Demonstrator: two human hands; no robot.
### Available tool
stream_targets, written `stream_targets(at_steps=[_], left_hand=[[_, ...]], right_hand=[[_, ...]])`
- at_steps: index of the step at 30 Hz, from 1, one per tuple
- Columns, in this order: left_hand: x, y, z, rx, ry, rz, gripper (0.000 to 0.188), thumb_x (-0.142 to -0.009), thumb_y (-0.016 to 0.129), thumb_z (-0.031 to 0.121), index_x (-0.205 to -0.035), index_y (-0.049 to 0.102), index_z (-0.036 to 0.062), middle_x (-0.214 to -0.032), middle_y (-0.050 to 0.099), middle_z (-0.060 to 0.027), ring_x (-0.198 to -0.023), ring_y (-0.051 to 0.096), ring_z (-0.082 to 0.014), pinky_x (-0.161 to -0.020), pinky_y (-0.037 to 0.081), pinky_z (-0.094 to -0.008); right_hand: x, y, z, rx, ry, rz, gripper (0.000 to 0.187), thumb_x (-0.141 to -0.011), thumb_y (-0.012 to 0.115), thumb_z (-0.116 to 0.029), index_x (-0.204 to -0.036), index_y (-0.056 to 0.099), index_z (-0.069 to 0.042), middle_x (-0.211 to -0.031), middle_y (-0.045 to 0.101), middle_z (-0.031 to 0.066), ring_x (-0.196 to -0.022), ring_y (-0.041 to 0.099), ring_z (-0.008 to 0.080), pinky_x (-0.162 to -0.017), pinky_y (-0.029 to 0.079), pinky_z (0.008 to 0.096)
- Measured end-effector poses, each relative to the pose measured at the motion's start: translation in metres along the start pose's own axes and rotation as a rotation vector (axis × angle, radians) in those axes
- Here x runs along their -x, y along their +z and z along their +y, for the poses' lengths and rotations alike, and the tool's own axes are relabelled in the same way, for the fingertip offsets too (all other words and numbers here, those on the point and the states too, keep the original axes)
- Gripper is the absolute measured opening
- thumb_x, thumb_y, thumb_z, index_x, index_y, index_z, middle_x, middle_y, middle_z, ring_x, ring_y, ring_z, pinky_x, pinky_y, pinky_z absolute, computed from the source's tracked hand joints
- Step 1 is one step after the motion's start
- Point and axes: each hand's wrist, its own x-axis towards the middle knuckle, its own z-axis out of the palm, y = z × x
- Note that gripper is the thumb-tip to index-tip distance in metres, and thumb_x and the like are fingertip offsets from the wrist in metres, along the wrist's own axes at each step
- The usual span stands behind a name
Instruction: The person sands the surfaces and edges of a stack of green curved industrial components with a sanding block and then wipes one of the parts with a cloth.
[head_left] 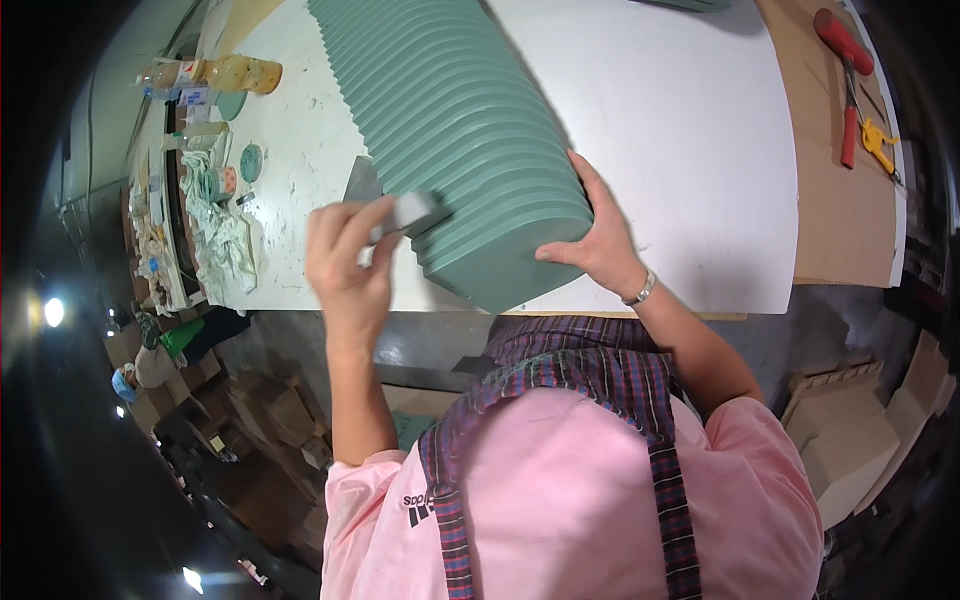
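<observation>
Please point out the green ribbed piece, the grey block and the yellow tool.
Green ribbed piece [462,130]: head view, middle of its ridged surface.
Grey block [412,211]: head view, its pale face.
Yellow tool [877,140]: head view, its yellow body.

Workpiece [470,130] is lying ctr of table [690,180], btwn L hand [345,250] w/ block [413,212] & R hand [605,245] at its near end; bottles [243,74], cloth [222,240] are sitting far L, tools [848,138] R on cardboard [840,230].
</observation>
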Motion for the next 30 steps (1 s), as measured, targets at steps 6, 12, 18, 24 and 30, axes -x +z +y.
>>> stream_targets(at_steps=[6,12,18,24,30], left_hand=[[0.029,-0.024,-0.031,-0.158,-0.085,-0.062,0.041,-0.063,0.079,-0.009,-0.101,0.077,0.0063,-0.085,0.063,-0.0061,-0.081,0.057,-0.0243,-0.07,0.047,-0.0368],[-0.003,0.017,0.005,0.016,0.11,0.002,0.041,-0.063,0.078,-0.009,-0.101,0.075,0.0065,-0.088,0.063,-0.0066,-0.081,0.057,-0.0263,-0.068,0.048,-0.0373],[0.007,0.001,0.0,-0.02,-0.043,-0.104,0.043,-0.061,0.078,-0.009,-0.102,0.074,0.0025,-0.085,0.06,-0.0083,-0.081,0.056,-0.0259,-0.072,0.046,-0.0372],[-0.009,0.022,0.016,0.008,0.116,-0.021,0.042,-0.061,0.078,-0.008,-0.1,0.075,0.0072,-0.086,0.061,-0.007,-0.079,0.057,-0.0258,-0.067,0.048,-0.0382],[-0.007,0.029,0.015,-0.019,0.219,0.016,0.041,-0.06,0.08,-0.005,-0.099,0.075,0.0076,-0.083,0.061,-0.0051,-0.075,0.055,-0.0241,-0.061,0.047,-0.0358]], right_hand=[[-0.001,-0.002,0.001,0.015,-0.011,0.009,0.126,-0.058,0.099,-0.033,-0.159,0.029,-0.003,-0.152,0.045,0.0184,-0.14,0.045,0.0299,-0.117,0.036,0.0404],[-0.001,-0.001,0.0,0.016,-0.009,0.011,0.122,-0.058,0.097,-0.032,-0.156,0.032,-0.001,-0.149,0.046,0.022,-0.139,0.046,0.0331,-0.117,0.037,0.0408],[-0.001,-0.002,-0.001,0.015,0.0,0.015,0.122,-0.057,0.098,-0.033,-0.155,0.032,-0.001,-0.149,0.047,0.0218,-0.138,0.048,0.0335,-0.117,0.038,0.0406],[0.0,-0.001,0.0,0.021,-0.021,0.019,0.122,-0.057,0.097,-0.034,-0.155,0.033,-0.001,-0.148,0.047,0.022,-0.138,0.047,0.0338,-0.117,0.037,0.0409],[-0.001,-0.002,-0.001,0.041,-0.025,0.028,0.122,-0.057,0.097,-0.036,-0.154,0.033,-0.001,-0.148,0.048,0.022,-0.138,0.047,0.0344,-0.117,0.037,0.0411]])
